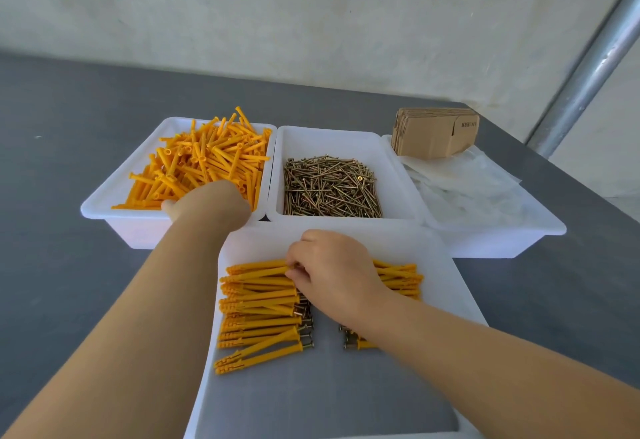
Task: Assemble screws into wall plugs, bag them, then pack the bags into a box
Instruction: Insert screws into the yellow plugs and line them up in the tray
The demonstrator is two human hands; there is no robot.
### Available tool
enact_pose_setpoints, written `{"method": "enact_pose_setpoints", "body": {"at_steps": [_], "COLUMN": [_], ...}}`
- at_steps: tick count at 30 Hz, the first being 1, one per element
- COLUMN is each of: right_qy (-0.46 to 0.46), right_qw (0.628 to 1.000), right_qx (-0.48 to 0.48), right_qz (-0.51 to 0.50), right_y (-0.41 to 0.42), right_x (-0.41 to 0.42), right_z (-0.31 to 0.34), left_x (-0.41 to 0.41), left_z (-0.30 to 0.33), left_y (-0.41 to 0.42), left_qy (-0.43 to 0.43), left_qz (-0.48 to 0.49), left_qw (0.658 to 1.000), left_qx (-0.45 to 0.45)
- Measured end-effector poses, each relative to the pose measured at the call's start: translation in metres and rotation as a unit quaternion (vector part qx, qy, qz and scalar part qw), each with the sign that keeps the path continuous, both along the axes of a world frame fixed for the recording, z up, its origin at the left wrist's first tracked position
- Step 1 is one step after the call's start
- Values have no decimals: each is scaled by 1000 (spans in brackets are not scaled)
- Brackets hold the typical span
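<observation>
Left fingers (173, 204) hidden among plugs (204, 161)

Three white bins (341, 137) stand side by side across the desk (69, 126) ahead of me, walls touching. The near tray (460, 286) crowds their front. Bare desk lies open on my left and behind them.

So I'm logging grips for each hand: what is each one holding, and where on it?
Right hand pinches an assembled plug at its screw end. Left hand is in the loose plugs; its fingers are hidden, so cannot tell.
</observation>
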State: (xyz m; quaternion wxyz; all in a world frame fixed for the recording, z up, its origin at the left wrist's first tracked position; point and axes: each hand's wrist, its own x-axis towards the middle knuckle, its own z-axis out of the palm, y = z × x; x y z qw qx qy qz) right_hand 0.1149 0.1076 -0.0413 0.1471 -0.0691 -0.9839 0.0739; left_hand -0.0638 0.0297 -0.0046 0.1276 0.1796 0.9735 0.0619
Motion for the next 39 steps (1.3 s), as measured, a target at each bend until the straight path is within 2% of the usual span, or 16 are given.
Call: {"method": "enact_pose_setpoints", "body": {"at_steps": [3,5,7,9,14,17,19,22,27,29,30,32,35,37,39], "right_qy": [-4,30,87,99,-34,-156,-188,-163,-129,-71,-31,45,79,110,161], "right_qw": [999,998,994,989,971,955,948,955,957,961,963,958,937,909,855], "right_qx": [-28,-49,-64,-83,-122,-112,-100,-77,-96,-111,-124,-178,-283,-363,-465], "right_qz": [17,13,-19,-77,-203,-227,-235,-236,-240,-242,-238,-222,-188,-171,-165], "right_y": [-2,0,14,35,82,90,91,91,90,90,89,87,81,76,72], "right_x": [0,-1,-5,-15,-62,-90,-101,-110,-105,-99,-95,-84,-64,-46,-27], "right_z": [3,11,24,36,45,39,33,25,21,28,33,43,57,64,69], "left_x": [0,1,-1,-2,-1,0,0,4,7,11,13,20,28,39,53], "left_z": [1,2,1,1,5,11,16,24,37,35,31,27,25,26,26], "left_y": [1,0,-1,-3,-5,-11,-16,-25,-19,-16,-15,-13,-5,0,4], "left_qy": [6,7,9,8,3,-6,-17,-15,-11,10,48,135,174,99,-24], "left_qz": [-11,-24,-39,-51,-94,-110,-119,-130,-144,-148,-149,-154,-198,-207,-172], "left_qw": [1000,1000,999,998,993,990,987,984,988,982,969,914,853,817,762], "left_qx": [1,10,26,42,66,89,107,122,61,117,191,352,449,528,623]}}
